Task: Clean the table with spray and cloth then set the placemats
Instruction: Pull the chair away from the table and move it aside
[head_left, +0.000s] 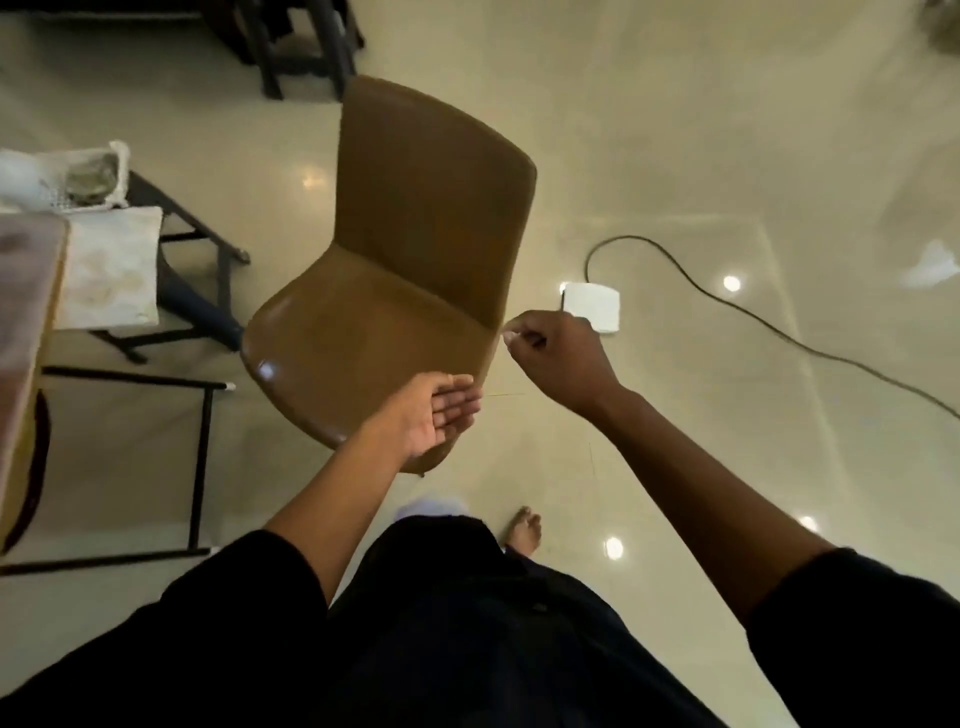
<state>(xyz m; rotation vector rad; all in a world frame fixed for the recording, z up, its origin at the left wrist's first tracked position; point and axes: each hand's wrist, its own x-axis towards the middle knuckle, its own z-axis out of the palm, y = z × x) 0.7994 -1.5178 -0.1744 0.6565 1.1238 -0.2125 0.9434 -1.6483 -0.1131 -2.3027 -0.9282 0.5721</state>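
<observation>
The table (26, 312) shows only as a pale corner with a wooden edge at the far left. No spray bottle or placemat can be made out. A brown padded chair (415, 260) stands on the floor in front of me. My left hand (441, 410) lies palm up with straight fingers at the seat's near right corner and holds nothing. My right hand (558, 358) hovers just right of the seat, knuckles up, fingers curled with the tips pressed together. A tiny pale speck shows at those fingertips; what it is cannot be told. A whitish cloth (111, 270) lies beside the table.
A black metal frame (202, 457) stands by the table at the left. A white mesh bag (78, 176) sits above the cloth. On the glossy floor a white box (592, 306) trails a dark cable (753, 322) to the right. Dark stool legs (296, 47) stand at the top. My bare foot (524, 530) shows below.
</observation>
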